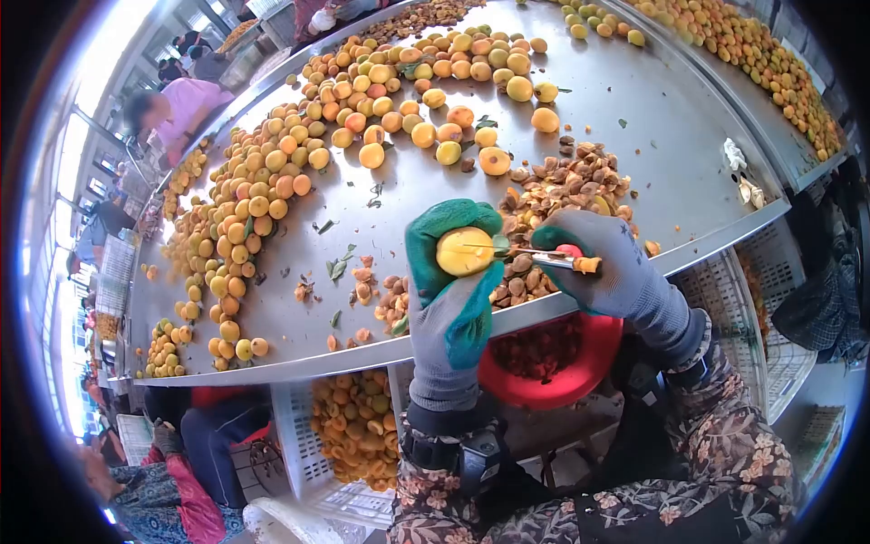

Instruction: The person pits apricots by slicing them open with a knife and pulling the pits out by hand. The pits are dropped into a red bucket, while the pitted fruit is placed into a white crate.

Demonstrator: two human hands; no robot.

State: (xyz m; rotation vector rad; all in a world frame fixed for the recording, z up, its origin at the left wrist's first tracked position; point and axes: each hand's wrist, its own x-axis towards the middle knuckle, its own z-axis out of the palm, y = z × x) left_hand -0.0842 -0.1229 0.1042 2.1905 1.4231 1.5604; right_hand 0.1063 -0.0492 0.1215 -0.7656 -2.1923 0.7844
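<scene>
My left hand [450,290], in a grey and green glove, is closed around a yellow apricot [464,252] above the table's near edge. In my right hand [603,258], gloved the same way, is a small knife [557,259]. Its thin blade points left and lies against the fruit's face. Behind and below the hands is a heap of brown pits and scraps [569,186]. Whole apricots [263,186] lie in a long curved band across the metal table [362,213].
Below the table edge are a red bowl [551,390] of dark pieces and a white crate [304,435] holding opened apricots [358,435]. White crates [725,317] stand at the right. People sit at the left [186,109] and lower left [195,494].
</scene>
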